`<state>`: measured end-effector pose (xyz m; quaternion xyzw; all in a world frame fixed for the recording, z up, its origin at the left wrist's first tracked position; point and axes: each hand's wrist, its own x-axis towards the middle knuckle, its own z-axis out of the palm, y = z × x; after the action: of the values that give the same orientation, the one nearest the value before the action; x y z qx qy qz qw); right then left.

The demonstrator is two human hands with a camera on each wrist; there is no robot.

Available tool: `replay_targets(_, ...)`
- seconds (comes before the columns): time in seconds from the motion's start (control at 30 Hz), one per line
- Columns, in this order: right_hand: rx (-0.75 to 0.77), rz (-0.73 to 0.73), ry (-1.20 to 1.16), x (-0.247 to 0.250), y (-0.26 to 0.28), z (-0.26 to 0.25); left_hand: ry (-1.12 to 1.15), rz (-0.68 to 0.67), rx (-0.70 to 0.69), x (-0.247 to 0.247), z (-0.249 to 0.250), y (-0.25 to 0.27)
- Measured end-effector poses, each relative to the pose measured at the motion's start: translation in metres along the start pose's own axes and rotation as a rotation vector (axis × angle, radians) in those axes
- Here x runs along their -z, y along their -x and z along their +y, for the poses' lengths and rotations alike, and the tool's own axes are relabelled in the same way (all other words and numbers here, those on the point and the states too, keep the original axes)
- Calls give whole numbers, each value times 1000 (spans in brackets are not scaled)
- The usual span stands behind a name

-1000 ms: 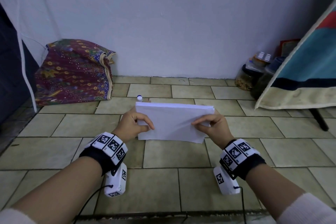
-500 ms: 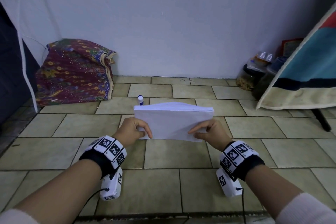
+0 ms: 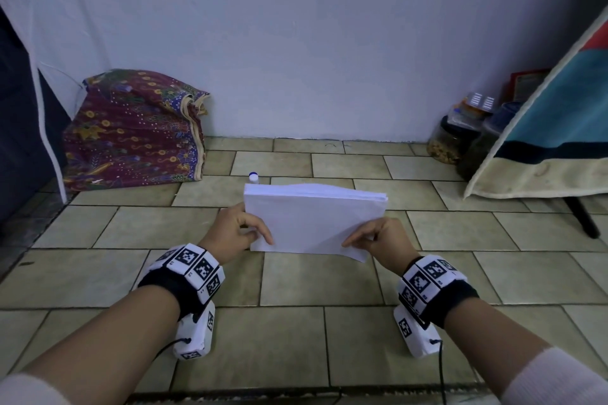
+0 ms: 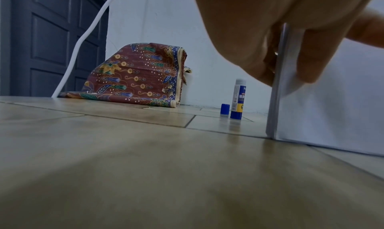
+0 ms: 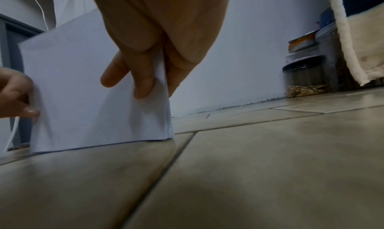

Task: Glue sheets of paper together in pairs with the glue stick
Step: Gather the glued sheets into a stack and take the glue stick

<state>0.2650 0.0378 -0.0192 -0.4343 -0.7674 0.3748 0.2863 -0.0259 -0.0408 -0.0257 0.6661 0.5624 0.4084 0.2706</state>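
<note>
A stack of white paper sheets stands upright on its long edge on the tiled floor. My left hand grips its left end, thumb in front and fingers behind. At the right end my right hand pinches the stack the same way. The stack's bottom edge touches the floor in both wrist views. Behind it stands an uncapped glue stick, white and blue, with its blue cap beside it on the floor. Only the stick's top shows in the head view.
A patterned maroon cloth bundle leans against the wall at the left, near a dark door. Jars stand at the right by the wall, under a hanging blue and cream cloth. Bare tiles lie in front of the stack.
The stack was lifted slightly and set back down on its edge; its top sheets now bulge a little. Both hands stayed at its ends, shifting lower.
</note>
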Motion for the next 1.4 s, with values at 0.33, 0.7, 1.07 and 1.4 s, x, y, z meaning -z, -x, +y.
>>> replay_targets(0.33,122,36,-45,15,2,1,78,-36,13,9,-3,-3)
replay_targets(0.7,7,3,-3,4,-2,6,-41,-141,147,-7,-2,-1)
replay_targets(1.07,-214,-253,-220,21,-8,-20,254,-389,349,23,11,-5)
replay_targets(1.4,-468,-388,-124,0,-5,-5,78,-472,646,14,2,-1)
